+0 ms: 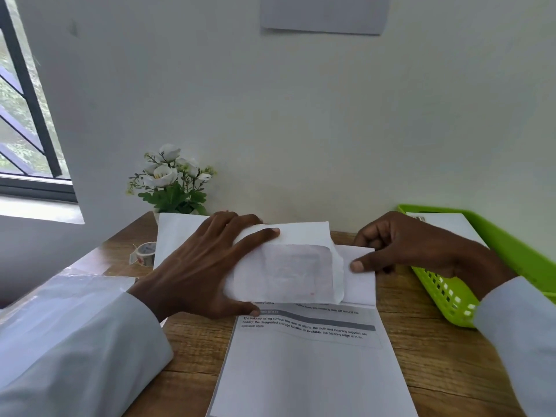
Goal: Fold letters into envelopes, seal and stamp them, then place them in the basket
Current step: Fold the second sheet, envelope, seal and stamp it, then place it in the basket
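Step in hand: a folded letter was being fed into a window envelope held above the wooden table.
Left hand: the left hand gripped the envelope's left end, thumb on top near the flap, fingers curled underneath.
Right hand: the right hand pinched the letter's right edge between thumb and fingers; the letter's left part was already under the envelope's open end.
Basket: the green basket stood at the right, just beside the right hand, with what looked like one finished envelope inside, though the view there was partly blocked.
Other things: a stack of printed sheets lay below the hands, a tape roll and a flower pot at the far left.
Handling: paper this thin is probably light, floppy and quick to crease; it likely goes best held at the edges, the envelope mouth kept open.
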`<state>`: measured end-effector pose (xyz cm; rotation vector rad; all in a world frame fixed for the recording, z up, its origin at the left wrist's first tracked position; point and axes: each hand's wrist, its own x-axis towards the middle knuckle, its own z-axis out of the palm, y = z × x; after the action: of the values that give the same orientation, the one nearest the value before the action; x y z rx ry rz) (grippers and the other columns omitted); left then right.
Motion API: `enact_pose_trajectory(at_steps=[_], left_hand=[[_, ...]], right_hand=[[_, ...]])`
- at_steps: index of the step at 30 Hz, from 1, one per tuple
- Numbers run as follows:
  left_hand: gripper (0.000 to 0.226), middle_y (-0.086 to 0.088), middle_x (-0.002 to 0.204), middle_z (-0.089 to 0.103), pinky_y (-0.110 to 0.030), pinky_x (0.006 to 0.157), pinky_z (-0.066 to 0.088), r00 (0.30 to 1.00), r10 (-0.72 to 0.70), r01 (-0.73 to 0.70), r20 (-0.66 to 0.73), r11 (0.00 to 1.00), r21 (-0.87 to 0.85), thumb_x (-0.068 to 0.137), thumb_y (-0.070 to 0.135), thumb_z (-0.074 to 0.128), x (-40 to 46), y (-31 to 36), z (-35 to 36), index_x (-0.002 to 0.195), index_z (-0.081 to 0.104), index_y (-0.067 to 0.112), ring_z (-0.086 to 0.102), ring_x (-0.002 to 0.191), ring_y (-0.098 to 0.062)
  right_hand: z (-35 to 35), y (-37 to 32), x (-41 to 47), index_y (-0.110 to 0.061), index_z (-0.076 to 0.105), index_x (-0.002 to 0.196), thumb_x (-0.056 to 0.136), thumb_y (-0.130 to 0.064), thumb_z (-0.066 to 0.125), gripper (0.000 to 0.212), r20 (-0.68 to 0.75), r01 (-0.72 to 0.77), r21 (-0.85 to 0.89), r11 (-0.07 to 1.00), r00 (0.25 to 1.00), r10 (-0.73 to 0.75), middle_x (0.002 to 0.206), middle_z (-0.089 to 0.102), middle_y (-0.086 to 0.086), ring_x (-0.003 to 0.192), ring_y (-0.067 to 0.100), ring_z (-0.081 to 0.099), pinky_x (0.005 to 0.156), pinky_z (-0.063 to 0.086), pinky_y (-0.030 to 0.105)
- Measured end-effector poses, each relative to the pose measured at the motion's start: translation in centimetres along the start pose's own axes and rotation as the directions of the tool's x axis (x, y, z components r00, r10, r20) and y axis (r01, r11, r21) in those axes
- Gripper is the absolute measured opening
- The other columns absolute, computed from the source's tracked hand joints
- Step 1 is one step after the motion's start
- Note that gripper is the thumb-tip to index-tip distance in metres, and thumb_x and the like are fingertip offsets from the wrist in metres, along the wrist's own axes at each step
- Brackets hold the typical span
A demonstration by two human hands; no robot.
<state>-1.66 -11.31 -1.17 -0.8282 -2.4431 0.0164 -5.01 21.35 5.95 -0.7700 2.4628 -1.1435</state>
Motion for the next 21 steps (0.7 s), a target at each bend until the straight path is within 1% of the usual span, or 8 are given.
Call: enact_pose_trajectory(at_steps=[3, 6, 8, 13, 14, 17, 19, 21], left_hand=[[0.107, -0.008, 0.144, 0.039, -0.036, 0.107, 0.024, 1.000, 0.023, -0.023, -0.002, 1.000, 0.012, 0.067, 0.085, 0.056, 0.2, 0.6, 0.1, 0.151, 0.028, 0.026, 0.038, 0.123, -0.026], [0.106, -0.008, 0.144, 0.039, -0.036, 0.107, 0.025, 1.000, 0.021, -0.021, -0.002, 1.000, 0.002, 0.067, 0.084, 0.057, 0.3, 0.7, 0.2, 0.151, 0.027, 0.026, 0.038, 0.123, -0.026], [0.108, -0.008, 0.144, 0.040, -0.036, 0.106, 0.025, 1.000, 0.008, -0.008, -0.003, 1.000, -0.012, 0.066, 0.082, 0.060, 0.1, 0.4, 0.1, 0.151, 0.025, 0.026, 0.039, 0.123, -0.026], [0.107, -0.007, 0.144, 0.039, -0.032, 0.106, 0.023, 1.000, 0.011, -0.011, -0.017, 1.000, -0.028, 0.067, 0.082, 0.059, 0.1, 0.5, 0.1, 0.151, 0.025, 0.026, 0.038, 0.123, -0.024], [0.107, -0.007, 0.144, 0.038, -0.032, 0.106, 0.023, 1.000, 0.016, -0.016, -0.021, 0.999, -0.033, 0.067, 0.082, 0.059, 0.2, 0.6, 0.1, 0.151, 0.025, 0.026, 0.037, 0.124, -0.024], [0.106, -0.007, 0.144, 0.038, -0.032, 0.107, 0.022, 1.000, 0.023, -0.024, -0.015, 0.999, -0.033, 0.068, 0.082, 0.058, 0.2, 0.8, 0.1, 0.151, 0.024, 0.026, 0.037, 0.125, -0.024], [0.106, -0.006, 0.144, 0.039, -0.033, 0.107, 0.023, 1.000, 0.024, -0.025, -0.007, 0.999, -0.030, 0.069, 0.082, 0.058, 0.2, 0.7, 0.2, 0.152, 0.023, 0.027, 0.038, 0.125, -0.024], [0.105, -0.006, 0.143, 0.041, -0.034, 0.106, 0.025, 1.000, 0.013, -0.013, -0.016, 0.999, -0.033, 0.069, 0.080, 0.059, 0.1, 0.7, 0.2, 0.151, 0.023, 0.027, 0.040, 0.123, -0.024]], right_hand=[[1.7, -0.1, 0.9, -0.001, 0.075, 0.087, 0.082, -0.005, 0.076, 0.006, -0.032, 0.051, 0.067, 0.996, 0.998, -0.049, 0.069, 0.074, 0.010, 0.056, 0.014, 0.066, 0.054, 0.052, 0.022], [2.7, -0.3, 1.8, 0.001, 0.074, 0.105, 0.087, 0.007, 0.066, 0.021, -0.068, 0.102, 0.134, 0.986, 0.993, -0.094, 0.090, 0.076, 0.020, 0.072, 0.021, 0.073, 0.062, 0.057, 0.025], [2.2, -0.3, 1.6, 0.003, 0.072, 0.107, 0.085, 0.009, 0.066, 0.024, -0.065, 0.091, 0.194, 0.977, 0.995, -0.080, 0.095, 0.075, 0.025, 0.077, 0.023, 0.073, 0.066, 0.059, 0.027], [1.8, -0.4, 1.0, 0.001, 0.075, 0.098, 0.086, 0.007, 0.067, 0.016, -0.059, 0.064, 0.158, 0.985, 0.997, -0.056, 0.075, 0.076, 0.013, 0.059, 0.016, 0.069, 0.054, 0.055, 0.023], [2.2, -0.5, 1.1, -0.002, 0.077, 0.094, 0.085, 0.009, 0.065, 0.018, -0.058, 0.071, 0.148, 0.986, 0.996, -0.063, 0.071, 0.076, 0.010, 0.055, 0.015, 0.067, 0.051, 0.052, 0.022], [3.9, -0.3, 2.1, -0.007, 0.077, 0.072, 0.078, 0.024, 0.051, 0.041, -0.072, 0.087, 0.128, 0.988, 0.994, -0.078, 0.060, 0.070, 0.008, 0.044, 0.014, 0.057, 0.045, 0.044, 0.024], [4.8, -0.3, 2.7, -0.004, 0.074, 0.066, 0.078, 0.026, 0.047, 0.043, -0.092, 0.094, 0.123, 0.988, 0.992, -0.083, 0.054, 0.066, 0.006, 0.039, 0.012, 0.051, 0.044, 0.039, 0.024], [5.2, -0.4, 3.0, -0.013, 0.075, 0.064, 0.083, 0.021, 0.051, 0.046, -0.140, 0.105, 0.145, 0.984, 0.986, -0.085, 0.051, 0.065, 0.002, 0.038, 0.009, 0.049, 0.041, 0.037, 0.020]])
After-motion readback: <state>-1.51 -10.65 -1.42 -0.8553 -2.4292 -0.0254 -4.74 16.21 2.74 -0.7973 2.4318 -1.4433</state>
